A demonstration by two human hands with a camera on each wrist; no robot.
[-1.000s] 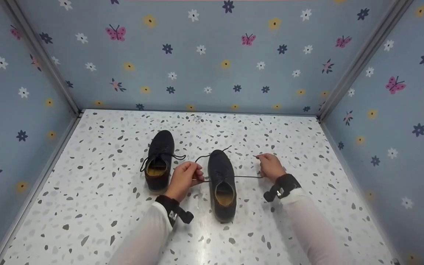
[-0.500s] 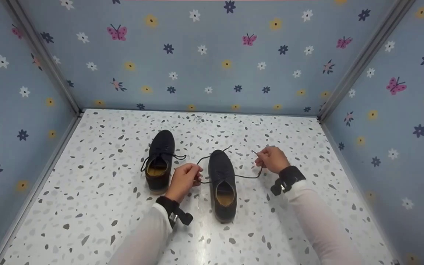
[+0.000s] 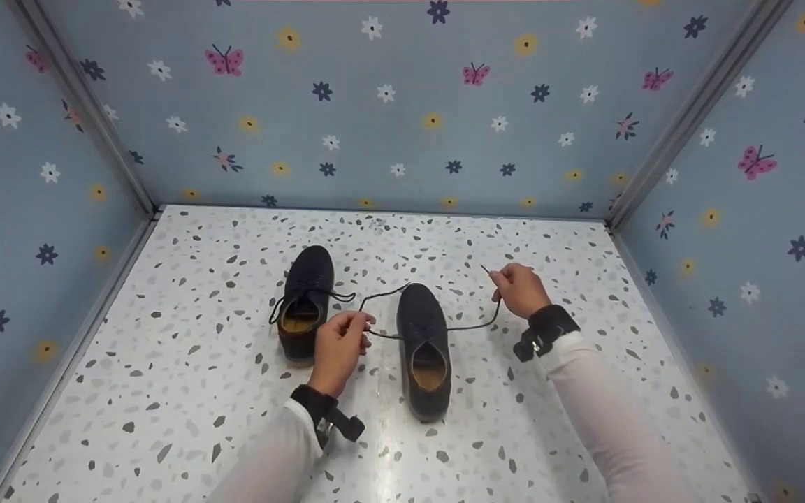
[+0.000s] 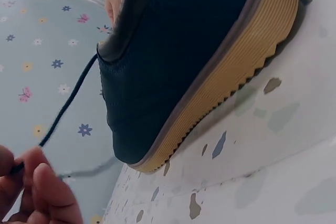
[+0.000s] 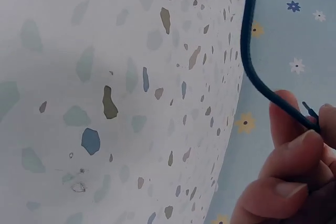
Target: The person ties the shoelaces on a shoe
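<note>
A dark shoe [image 3: 422,307] with a tan insole stands between my hands, toe pointing away; its ribbed tan sole [image 4: 226,77] shows in the left wrist view. On its left side my left hand [image 3: 338,346] pinches one shoelace [image 4: 68,100] between thumb and fingers, and the free end runs toward the shoe's toe. To the right, my right hand [image 3: 521,290] pinches the other shoelace [image 5: 249,51] near its end, whose tip pokes out past the fingers. That lace sags from the hand to the shoe.
A second dark shoe [image 3: 308,272], its laces looped, stands left of the first, close to my left hand. The speckled white surface [image 3: 186,349] is bounded by blue flowered panels [image 3: 402,105] at the back and both sides.
My right hand has moved away from me and its lace has gone from straight to sagging. My left hand has shifted slightly left, drawing its lace's free end back toward the shoe's toe.
</note>
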